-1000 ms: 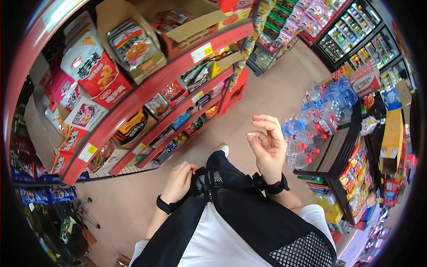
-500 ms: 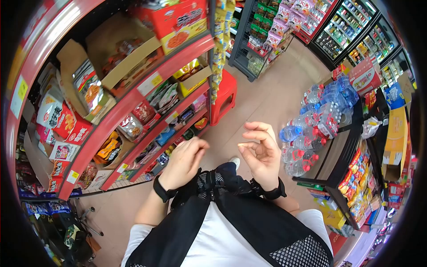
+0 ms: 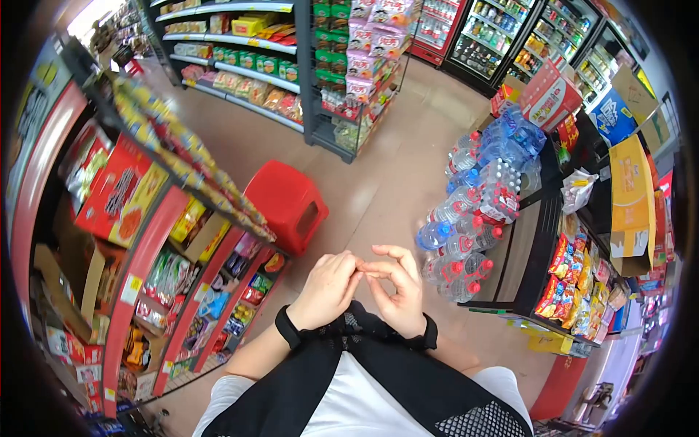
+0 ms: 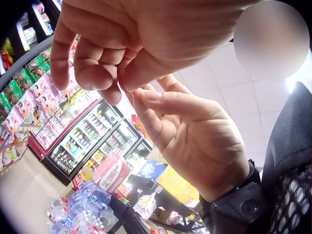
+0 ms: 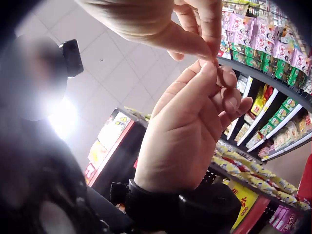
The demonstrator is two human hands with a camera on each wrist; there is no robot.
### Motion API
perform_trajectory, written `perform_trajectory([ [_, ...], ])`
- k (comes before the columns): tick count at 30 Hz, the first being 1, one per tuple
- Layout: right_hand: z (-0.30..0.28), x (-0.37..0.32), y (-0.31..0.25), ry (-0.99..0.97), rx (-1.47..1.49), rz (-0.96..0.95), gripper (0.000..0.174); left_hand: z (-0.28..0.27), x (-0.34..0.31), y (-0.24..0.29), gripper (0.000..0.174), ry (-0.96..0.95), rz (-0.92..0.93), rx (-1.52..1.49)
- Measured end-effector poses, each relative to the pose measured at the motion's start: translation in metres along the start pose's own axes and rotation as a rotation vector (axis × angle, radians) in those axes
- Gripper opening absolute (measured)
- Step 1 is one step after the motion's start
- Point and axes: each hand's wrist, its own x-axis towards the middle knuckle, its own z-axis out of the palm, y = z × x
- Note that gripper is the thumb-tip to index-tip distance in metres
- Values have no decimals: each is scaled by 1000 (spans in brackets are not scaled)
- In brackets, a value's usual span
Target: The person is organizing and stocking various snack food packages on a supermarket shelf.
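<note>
In the head view my left hand (image 3: pixel 325 289) and right hand (image 3: pixel 397 293) meet fingertip to fingertip in front of my waist. Both have bent fingers, with thumb and forefinger tips drawn together. From the left wrist, the right hand (image 4: pixel 202 134) shows below the left hand (image 4: pixel 146 31), its thumb and forefinger tips right at the left's. The right wrist view has the left hand (image 5: pixel 180 129) upright, its thumb tip against the fingertips of the right hand (image 5: pixel 141 19). Whether anything small is pinched between them, I cannot tell.
A red plastic stool (image 3: pixel 280 200) stands ahead on the left, beside a snack shelf (image 3: pixel 149 269). Water bottles (image 3: pixel 455 237) cluster on the right next to a dark counter (image 3: pixel 517 266). Farther ahead are a rack of hanging pink packets (image 3: pixel 362 58) and drink fridges (image 3: pixel 489 36).
My left hand has risen from beside my waist and moved right to meet the right hand's fingertips. The view has swung left, bringing the stool and far aisle shelves into sight.
</note>
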Motion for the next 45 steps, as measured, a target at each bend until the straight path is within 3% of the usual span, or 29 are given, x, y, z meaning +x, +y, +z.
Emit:
perform_trajectory([
  [4,-16,22,27,44,-174,-7,26,21,42,-24,11,-108,15,-13],
  [9,-43,57,35,100,-390,24,34,47,113,-50,14,-199,179,-97],
  [16,-58,100,72,214,-368,128,40,77,207,-90,12,-354,323,-190],
  [20,-79,124,93,213,-378,159,44,101,242,-103,13,-450,306,-172],
  [26,-139,170,151,82,-330,150,54,156,310,-124,16,-475,242,-202],
  [31,-211,233,198,-145,-215,143,59,184,386,-134,16,-403,158,-118],
  [35,-255,277,238,-261,-266,81,53,200,422,-145,10,-314,60,-79],
  [38,-277,303,258,-402,-344,159,50,203,437,-155,9,-280,-48,-63],
  [45,-309,362,326,-444,-356,134,37,218,509,-201,12,-257,-129,-48],
])
